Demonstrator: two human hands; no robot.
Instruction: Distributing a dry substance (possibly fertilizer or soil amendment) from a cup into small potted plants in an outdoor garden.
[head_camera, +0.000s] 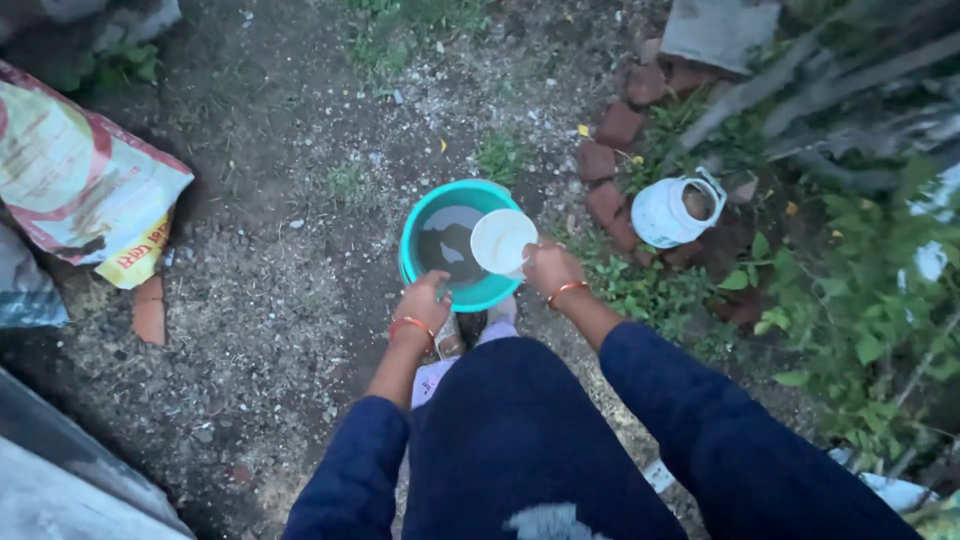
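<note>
Two things fill my hands: a teal tub (420, 235) on the ground just ahead of my feet, and a white cup (501, 240) held over its right side. My right hand (550, 268) has its fingers curled shut around the cup, which is tipped with its mouth facing up toward me; I cannot tell whether anything is inside it. My left hand (424, 300) rests on the tub's near rim, fingers folded over the edge and gripping it.

Dark water sits in the tub, shallow by the look of it, with a pale patch of reflection on top. Judging by that, the dipping or pouring is partway: the tub holds water and the cup hangs right over it, not yet carried anywhere.

Farther out, a white pot (668, 212) lies on its side to the right, beside a curved row of red bricks (607, 160) edging a bed of green plants (860, 320). The soil around the pot looks dark, though I cannot say whether it is wet. A printed sack (80, 185) lies well off to the left on the gravelly dirt (270, 300).
</note>
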